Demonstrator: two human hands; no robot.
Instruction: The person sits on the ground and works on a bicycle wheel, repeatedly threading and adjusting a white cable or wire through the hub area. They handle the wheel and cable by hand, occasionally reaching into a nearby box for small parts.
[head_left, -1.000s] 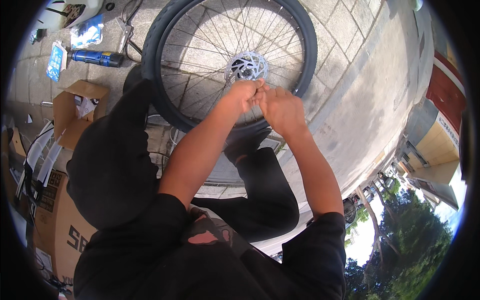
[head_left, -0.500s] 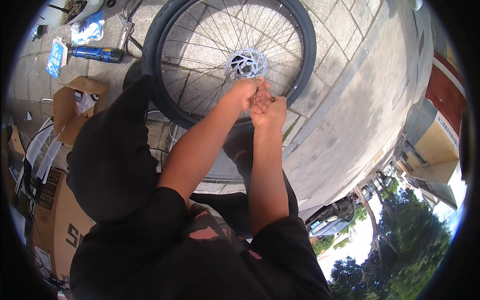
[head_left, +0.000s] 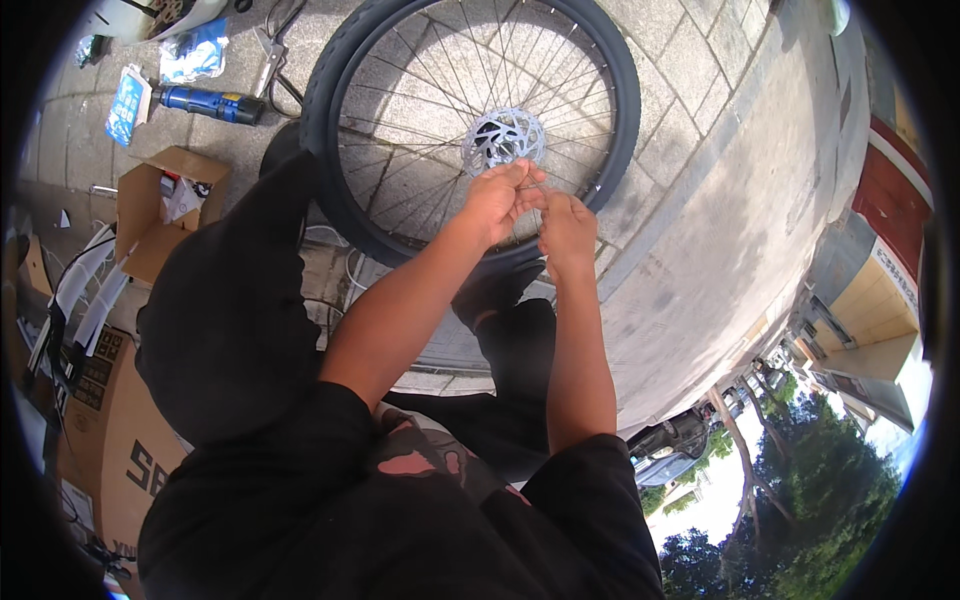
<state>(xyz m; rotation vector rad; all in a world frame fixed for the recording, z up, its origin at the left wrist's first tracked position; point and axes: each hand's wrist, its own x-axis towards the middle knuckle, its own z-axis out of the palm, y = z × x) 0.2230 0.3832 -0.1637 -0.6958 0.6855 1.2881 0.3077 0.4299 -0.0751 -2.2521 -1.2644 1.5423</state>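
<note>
In front of me a bicycle wheel (head_left: 624, 120) with a black tyre lies flat on the paving. A silver disc brake rotor (head_left: 528, 132) is at its hub. My left hand (head_left: 492, 203) is over the near spokes, just below the rotor, thumb and fingers pinched together. Close to its right, above the near right part of the tyre, my right hand (head_left: 568, 236) is closed, fingers curled. Something thin and small seems to run between both sets of fingertips, too small to name.
On the left are a blue cylindrical tool (head_left: 212, 104), blue-and-white packets (head_left: 127, 104), an opened cardboard box (head_left: 148, 250) with small parts and a large carton (head_left: 122, 440). A metal tool (head_left: 268, 60) lies left of the tyre. My shoe (head_left: 497, 292) is beside the tyre's near edge.
My hands, which were pressed together, have moved slightly apart, the right one going rightward. The whole view has shifted a little, so the wheel appears further right and lower.
</note>
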